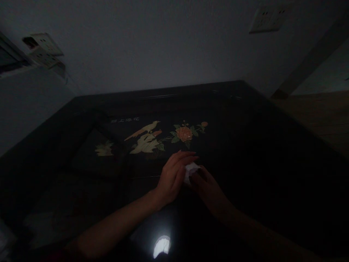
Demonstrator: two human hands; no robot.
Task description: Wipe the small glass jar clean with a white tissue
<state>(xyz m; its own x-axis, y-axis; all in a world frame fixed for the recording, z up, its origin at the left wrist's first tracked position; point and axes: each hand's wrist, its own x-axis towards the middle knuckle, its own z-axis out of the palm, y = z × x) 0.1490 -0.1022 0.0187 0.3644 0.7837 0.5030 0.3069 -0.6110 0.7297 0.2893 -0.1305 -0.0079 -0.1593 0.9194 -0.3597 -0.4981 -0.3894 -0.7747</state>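
Left hand [171, 177] holding white wad [191, 168] over black tabletop [218, 109], fingers bunched round it; right hand [209, 188] on wad's right, fingers too dark to tell.

White wad [191, 168] between fingers [188, 159] over tabletop [226, 112]

Wad in your grasp [191, 169]: plain white. Table before you [261, 163]: glossy black, decorated. On it you see a bird [145, 129], pale yellow with orange tail; a rock shape [144, 145], cream; a flower [184, 134], orange-pink with green leaves [174, 139]; lettering [124, 120], pale grey. Wall facing you [163, 43]: dim grey. Sockets at your upper right [268, 18]: off-white. Floor to your right [324, 112]: dark brown.
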